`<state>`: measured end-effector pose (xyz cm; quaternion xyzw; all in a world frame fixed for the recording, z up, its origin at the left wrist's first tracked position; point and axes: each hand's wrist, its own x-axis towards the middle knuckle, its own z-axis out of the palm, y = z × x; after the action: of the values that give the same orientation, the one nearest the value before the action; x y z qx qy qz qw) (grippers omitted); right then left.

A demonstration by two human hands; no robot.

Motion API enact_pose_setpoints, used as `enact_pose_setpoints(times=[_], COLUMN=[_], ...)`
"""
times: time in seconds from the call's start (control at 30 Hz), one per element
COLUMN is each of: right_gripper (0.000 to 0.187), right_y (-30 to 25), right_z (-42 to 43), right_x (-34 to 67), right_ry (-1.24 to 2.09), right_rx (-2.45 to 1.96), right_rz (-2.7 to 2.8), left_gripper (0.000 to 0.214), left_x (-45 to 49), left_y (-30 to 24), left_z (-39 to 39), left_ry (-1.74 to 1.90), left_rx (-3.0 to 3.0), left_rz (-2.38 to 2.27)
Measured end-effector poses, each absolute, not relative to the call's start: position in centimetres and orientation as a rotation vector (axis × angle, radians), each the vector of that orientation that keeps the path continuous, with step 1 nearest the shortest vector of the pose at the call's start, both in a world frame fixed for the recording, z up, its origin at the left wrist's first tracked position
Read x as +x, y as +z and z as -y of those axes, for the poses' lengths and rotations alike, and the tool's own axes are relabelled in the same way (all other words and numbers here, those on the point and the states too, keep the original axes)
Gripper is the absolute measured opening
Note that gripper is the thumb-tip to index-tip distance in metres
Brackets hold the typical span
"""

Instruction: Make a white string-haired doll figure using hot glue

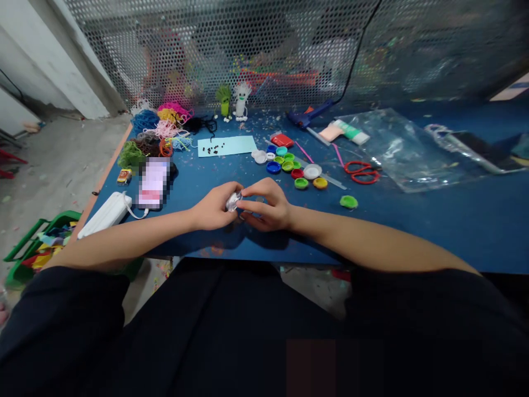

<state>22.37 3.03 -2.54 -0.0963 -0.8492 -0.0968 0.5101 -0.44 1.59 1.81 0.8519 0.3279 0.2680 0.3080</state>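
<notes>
Close to the table's front edge, my left hand (pixel 214 207) is closed around a small, shiny, clear-looking piece (pixel 233 202); whether it is plastic or foil I cannot tell. My right hand (pixel 270 206) meets it from the other side, thumb and fingertips pressed to the same piece. Beyond my hands lies a light blue card (pixel 237 145) with small black bits on its left half. Colourful little caps of clay (pixel 288 165) cluster to the right of the card, and a lone green lump (pixel 349 202) sits to the right of my right hand.
Yarn bundles (pixel 165 128) and a phone (pixel 152 184) lie on the left, beside a white power strip (pixel 105 214). Two small figures (pixel 242 102) stand by the mesh panel. Red-handled scissors (pixel 362 172), a blue glue gun (pixel 309 114) and a clear plastic bag (pixel 407 149) are on the right.
</notes>
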Motion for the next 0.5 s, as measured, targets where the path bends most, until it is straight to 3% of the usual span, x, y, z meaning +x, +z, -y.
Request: enact_pose_setpoints(times=[0.17, 0.5], right_gripper=[0.046, 0.051], right_y=[-2.5, -2.8], right_z=[-3.5, -3.4], right_x=[22.8, 22.3], right_ry=[-0.337, -0.227], right_rx=[-0.312, -0.508], right_rz=[2.079, 2.222], left_gripper=[0.015, 0.014], left_x=[0.7, -0.8], left_y=[0.4, -0.8], left_z=[-2.6, -3.9], left_ry=[0.812, 0.8], left_rx=[2.206, 2.392], left_rz=[-1.004, -1.213])
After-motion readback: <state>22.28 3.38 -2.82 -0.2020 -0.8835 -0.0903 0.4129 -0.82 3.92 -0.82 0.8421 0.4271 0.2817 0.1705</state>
